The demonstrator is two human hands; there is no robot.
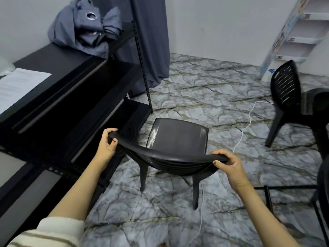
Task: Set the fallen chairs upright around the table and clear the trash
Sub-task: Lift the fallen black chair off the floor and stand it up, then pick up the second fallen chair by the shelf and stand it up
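Observation:
A black plastic chair (178,138) stands upright on the marble-patterned floor directly in front of me, its seat facing away. My left hand (107,145) grips the left end of its curved backrest rail. My right hand (229,163) grips the right end of the same rail. A second black chair (286,91) with a slatted back stands upright at the right, pushed against a dark round table (320,97) whose edge shows at the frame's right side. No trash is visible.
A black shelving unit (62,97) runs along the left, with papers (17,86) and a bundle of blue-grey curtain cloth (85,31) on top. A white cable (243,132) trails across the floor under the chair. A white display rack (292,32) leans at the back right.

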